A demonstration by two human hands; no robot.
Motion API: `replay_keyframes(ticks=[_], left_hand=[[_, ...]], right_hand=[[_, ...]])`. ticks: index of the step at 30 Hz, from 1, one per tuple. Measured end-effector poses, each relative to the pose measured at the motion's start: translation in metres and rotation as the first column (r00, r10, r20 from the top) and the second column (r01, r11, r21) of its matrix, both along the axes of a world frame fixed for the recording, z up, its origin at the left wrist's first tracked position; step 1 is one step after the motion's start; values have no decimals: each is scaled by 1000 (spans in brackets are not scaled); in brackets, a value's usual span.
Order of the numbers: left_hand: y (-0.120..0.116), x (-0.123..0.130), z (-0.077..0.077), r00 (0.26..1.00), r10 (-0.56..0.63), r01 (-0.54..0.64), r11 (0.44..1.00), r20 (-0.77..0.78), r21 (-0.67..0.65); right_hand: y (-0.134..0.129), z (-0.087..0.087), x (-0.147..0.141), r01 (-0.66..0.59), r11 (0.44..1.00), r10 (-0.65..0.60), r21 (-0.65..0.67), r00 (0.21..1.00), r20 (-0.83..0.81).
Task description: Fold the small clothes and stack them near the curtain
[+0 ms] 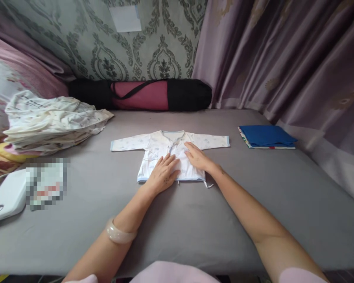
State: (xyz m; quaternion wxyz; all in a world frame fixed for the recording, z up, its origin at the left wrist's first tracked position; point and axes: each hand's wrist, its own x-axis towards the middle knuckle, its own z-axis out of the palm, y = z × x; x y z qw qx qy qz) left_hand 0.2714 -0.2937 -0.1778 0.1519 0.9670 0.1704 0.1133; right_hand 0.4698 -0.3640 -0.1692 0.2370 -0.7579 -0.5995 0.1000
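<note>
A small white baby shirt (156,147) with pale blue trim lies spread out face up, its sleeves stretched to both sides. My left hand (163,175) rests flat on its lower front, fingers extended. Higher up on the right side of the chest lies my right hand (197,157), also flat with fingers stretched out. A thin white tie (208,184) trails from the bottom right hem. Parts of the shirt's front are hidden under both hands.
The shirt lies on a grey sheet (200,220). Crumpled patterned cloth (53,122), a white device (10,192) and a blurred-out packet (48,184) are at left. A folded blue cloth (267,135) sits at right. A long black-and-maroon bag (141,94) lies along the wall.
</note>
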Motion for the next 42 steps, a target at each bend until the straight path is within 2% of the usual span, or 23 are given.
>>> replay_keyframes(ticks=[3, 6, 11, 17, 22, 29, 34, 37, 39, 41, 42], left_hand=[[0, -2, 0, 994, 28, -31, 999, -108, -25], [2, -3, 4, 987, 34, -44, 997, -159, -58], [5, -4, 10, 975, 8, -44, 987, -223, -156], [4, -6, 8, 983, 35, -65, 985, -178, -163], [2, -5, 10, 980, 97, -120, 985, -173, -128], [5, -8, 4, 993, 103, -108, 990, -57, -90], [5, -8, 7, 991, 127, -129, 986, -31, -104], [2, -8, 13, 993, 117, -118, 990, -13, -82], [0, -8, 17, 994, 105, -105, 993, 0, -50], [-2, -8, 20, 995, 97, -97, 995, 5, -17], [-2, -8, 20, 995, 95, -95, 995, 2, -4]], right_hand=[[9, -15, -4, 42, 988, -22, -147, 991, 131], [9, -20, -5, 101, 975, -53, -197, 970, 237], [5, -15, -7, 91, 976, -30, -200, 957, 287], [-8, -7, -21, -17, 977, 79, -211, 953, 291], [-29, -5, -43, -108, 965, 169, -240, 954, 248], [-61, 7, -73, -214, 940, 264, -267, 949, 170], [-81, 31, -85, -348, 887, 354, -305, 934, -37], [-72, 43, -73, -457, 852, 415, -256, 887, -201], [-53, 44, -54, -405, 890, 357, -208, 905, -232], [-26, 38, -31, -182, 973, 164, -141, 978, -130], [-11, 34, -19, -52, 994, 48, -97, 998, -51]])
